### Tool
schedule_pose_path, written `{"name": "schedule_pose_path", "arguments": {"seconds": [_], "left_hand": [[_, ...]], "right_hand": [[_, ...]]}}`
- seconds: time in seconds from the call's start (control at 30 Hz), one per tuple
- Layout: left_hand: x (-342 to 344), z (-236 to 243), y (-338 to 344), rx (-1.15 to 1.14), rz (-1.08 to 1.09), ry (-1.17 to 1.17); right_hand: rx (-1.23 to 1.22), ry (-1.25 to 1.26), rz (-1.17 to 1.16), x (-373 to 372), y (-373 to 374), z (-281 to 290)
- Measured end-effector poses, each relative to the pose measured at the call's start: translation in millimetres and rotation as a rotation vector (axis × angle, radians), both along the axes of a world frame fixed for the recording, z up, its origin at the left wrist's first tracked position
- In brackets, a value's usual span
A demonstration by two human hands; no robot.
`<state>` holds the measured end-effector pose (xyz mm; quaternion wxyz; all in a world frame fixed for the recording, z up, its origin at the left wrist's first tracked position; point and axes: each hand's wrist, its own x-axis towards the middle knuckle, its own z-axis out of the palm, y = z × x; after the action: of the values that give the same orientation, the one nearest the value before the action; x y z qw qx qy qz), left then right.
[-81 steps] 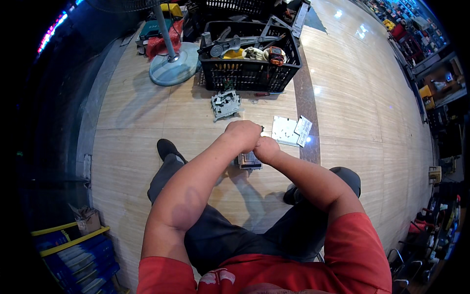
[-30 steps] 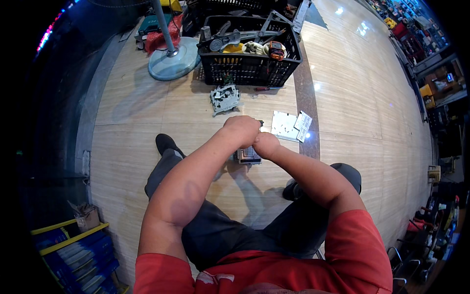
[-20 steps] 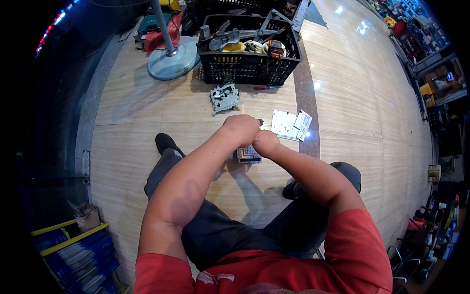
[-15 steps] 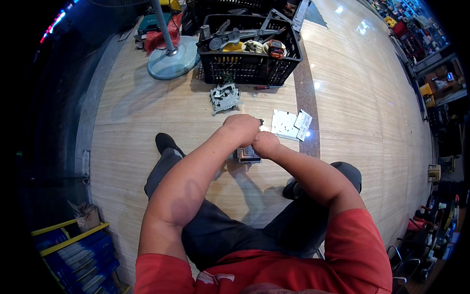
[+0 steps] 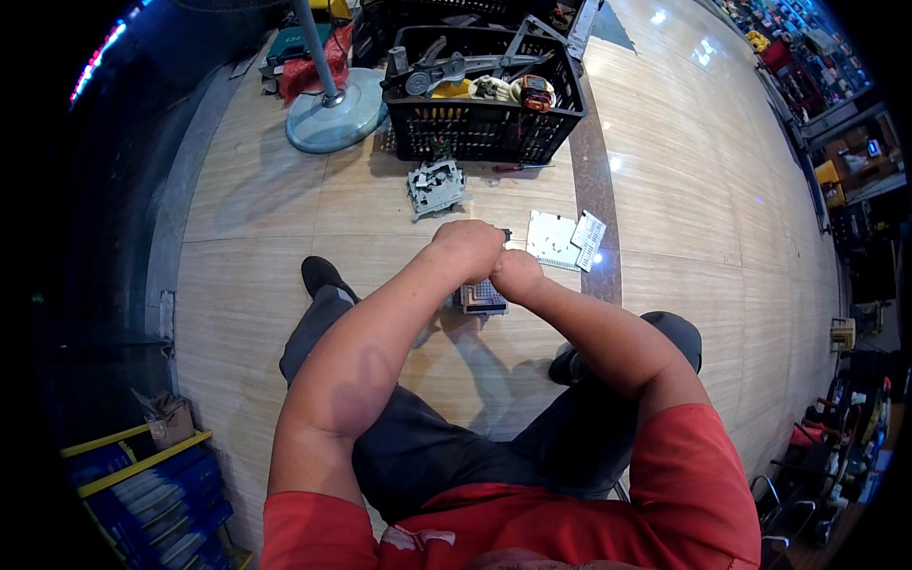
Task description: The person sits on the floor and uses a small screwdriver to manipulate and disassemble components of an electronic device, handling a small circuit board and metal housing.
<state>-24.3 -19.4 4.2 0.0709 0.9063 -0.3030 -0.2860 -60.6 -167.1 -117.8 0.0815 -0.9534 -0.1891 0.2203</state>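
Because the left hand (image 5: 468, 249) and right hand (image 5: 518, 275) are both curled over with their backs to the camera, I can't see any fingertips, so no clue how far the fingers are open or what they've got hold of. The hands look to be touching, and my guess is that's for control: two braced together wobble less. A small dark bit (image 5: 506, 236) pokes out by the left one, can't tell what it is. Partly hidden just below them is a metal box (image 5: 484, 302) with a holey top, between the shoes (image 5: 326, 277), probably for a straight-down view. Can't tell if it's resting or lifted.

Box as clock centre, twelve pointing away: a white plate (image 5: 546, 233) with a smaller slotted strip (image 5: 590, 233) over its edge lies near two, likely parked together within reach. Bare metal frame (image 5: 437, 189) at eleven. Screwdriver (image 5: 513, 168) just past twelve, handle toward nine, easy to grab I reckon. Behind it, at twelve, a black crate (image 5: 456, 138) of junk.
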Motion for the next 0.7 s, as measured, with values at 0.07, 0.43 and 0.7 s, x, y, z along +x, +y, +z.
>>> {"name": "schedule_pose_path", "arguments": {"seconds": [0.07, 0.43, 0.7], "left_hand": [[0, 0, -1, 0.010, 0.011, 0.008], [1, -2, 1, 0.006, -0.008, 0.001], [1, -4, 0, 0.006, -0.005, -0.006]], "right_hand": [[-0.010, 0.021, -0.004, 0, 0, 0], [-0.095, 0.028, 0.071, -2, 4, 10], [-0.031, 0.017, -0.001, -3, 4, 7]]}}
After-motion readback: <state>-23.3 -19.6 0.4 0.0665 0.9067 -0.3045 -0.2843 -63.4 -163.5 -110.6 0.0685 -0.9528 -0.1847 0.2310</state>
